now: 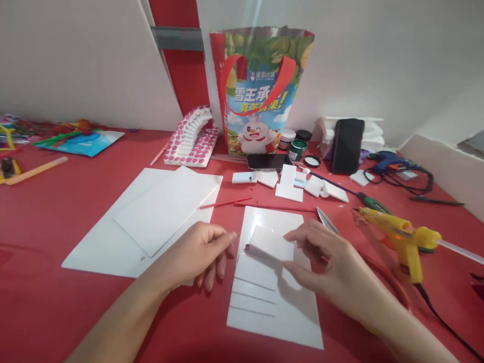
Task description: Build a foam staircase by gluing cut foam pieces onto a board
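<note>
My right hand (325, 257) holds a small white board piece (268, 242) between thumb and fingers. The piece has a small dark red bit at its left corner and is tilted over a white board (298, 322). Several parallel grey lines mark the board's lower left. To the left, my left hand (212, 252) is closed, with thumb and fingers curled together. What it holds, if anything, is hidden. Under my left hand and wrist lies the edge of a larger white sheet (98, 247), with another white sheet (166, 212) on top.
A yellow glue gun (404, 237) with a cord lies at right, near scissors (327, 220). Thin red sticks (276, 206) and small white pieces (289, 184) lie ahead. Behind stand a printed bag (260, 101), a black phone (347, 146), paint jars (297, 149) and a pink-dotted white model (192, 138).
</note>
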Action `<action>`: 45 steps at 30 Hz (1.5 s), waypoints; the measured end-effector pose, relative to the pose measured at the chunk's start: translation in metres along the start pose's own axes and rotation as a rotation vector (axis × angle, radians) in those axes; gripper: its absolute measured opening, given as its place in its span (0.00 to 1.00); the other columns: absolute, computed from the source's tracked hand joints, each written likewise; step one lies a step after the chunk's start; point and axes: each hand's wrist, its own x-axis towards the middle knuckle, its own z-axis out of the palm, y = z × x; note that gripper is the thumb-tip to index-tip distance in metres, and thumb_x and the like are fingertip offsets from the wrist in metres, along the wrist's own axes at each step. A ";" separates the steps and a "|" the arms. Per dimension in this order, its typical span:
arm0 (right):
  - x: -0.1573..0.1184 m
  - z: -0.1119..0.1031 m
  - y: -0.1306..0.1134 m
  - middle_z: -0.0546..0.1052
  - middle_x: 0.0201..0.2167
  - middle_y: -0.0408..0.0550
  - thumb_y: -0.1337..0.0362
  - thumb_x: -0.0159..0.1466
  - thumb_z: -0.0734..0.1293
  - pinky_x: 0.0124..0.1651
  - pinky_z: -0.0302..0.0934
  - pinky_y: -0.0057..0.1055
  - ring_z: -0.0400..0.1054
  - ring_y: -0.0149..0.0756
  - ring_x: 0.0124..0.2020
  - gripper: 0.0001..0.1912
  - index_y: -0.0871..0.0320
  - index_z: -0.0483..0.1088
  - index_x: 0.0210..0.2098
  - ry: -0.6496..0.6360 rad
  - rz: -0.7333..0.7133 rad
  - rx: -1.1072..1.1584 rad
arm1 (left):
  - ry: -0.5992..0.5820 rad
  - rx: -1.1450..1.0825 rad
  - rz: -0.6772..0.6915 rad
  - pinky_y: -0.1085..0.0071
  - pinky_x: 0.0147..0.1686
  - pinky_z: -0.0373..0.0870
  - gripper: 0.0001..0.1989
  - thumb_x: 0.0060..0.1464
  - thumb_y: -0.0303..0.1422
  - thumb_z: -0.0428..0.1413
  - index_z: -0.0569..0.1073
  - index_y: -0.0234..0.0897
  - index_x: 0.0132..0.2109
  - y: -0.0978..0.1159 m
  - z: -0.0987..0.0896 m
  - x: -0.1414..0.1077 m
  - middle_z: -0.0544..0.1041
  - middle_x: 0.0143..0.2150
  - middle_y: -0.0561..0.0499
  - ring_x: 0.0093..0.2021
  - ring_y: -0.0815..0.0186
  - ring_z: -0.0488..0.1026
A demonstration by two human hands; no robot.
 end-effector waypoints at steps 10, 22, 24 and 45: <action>-0.005 0.008 -0.006 0.70 0.37 0.45 0.59 0.61 0.71 0.29 0.61 0.28 0.64 0.30 0.28 0.12 0.53 0.71 0.44 -0.110 0.014 -0.040 | -0.063 -0.037 0.028 0.79 0.11 0.55 0.22 0.64 0.51 0.49 0.69 0.36 0.34 -0.004 0.002 0.002 0.76 0.21 0.54 0.12 0.72 0.69; -0.004 0.014 -0.007 0.72 0.38 0.46 0.59 0.61 0.71 0.28 0.60 0.28 0.66 0.31 0.29 0.13 0.54 0.72 0.45 -0.112 -0.026 -0.079 | -0.136 -0.058 0.030 0.80 0.12 0.58 0.23 0.64 0.51 0.50 0.67 0.36 0.31 -0.005 0.002 0.002 0.77 0.21 0.53 0.13 0.72 0.70; -0.005 0.014 -0.007 0.72 0.39 0.46 0.59 0.61 0.71 0.28 0.61 0.28 0.67 0.31 0.29 0.13 0.54 0.72 0.44 -0.108 -0.029 -0.087 | -0.142 -0.060 0.025 0.79 0.12 0.58 0.23 0.63 0.52 0.51 0.67 0.36 0.31 -0.005 0.002 0.002 0.77 0.21 0.53 0.12 0.72 0.70; -0.007 0.016 -0.005 0.73 0.40 0.47 0.57 0.62 0.71 0.28 0.62 0.28 0.67 0.32 0.29 0.13 0.53 0.72 0.45 -0.120 -0.039 -0.095 | -0.147 -0.027 -0.003 0.78 0.13 0.57 0.22 0.61 0.52 0.53 0.66 0.37 0.32 -0.003 0.003 0.002 0.77 0.21 0.54 0.12 0.72 0.68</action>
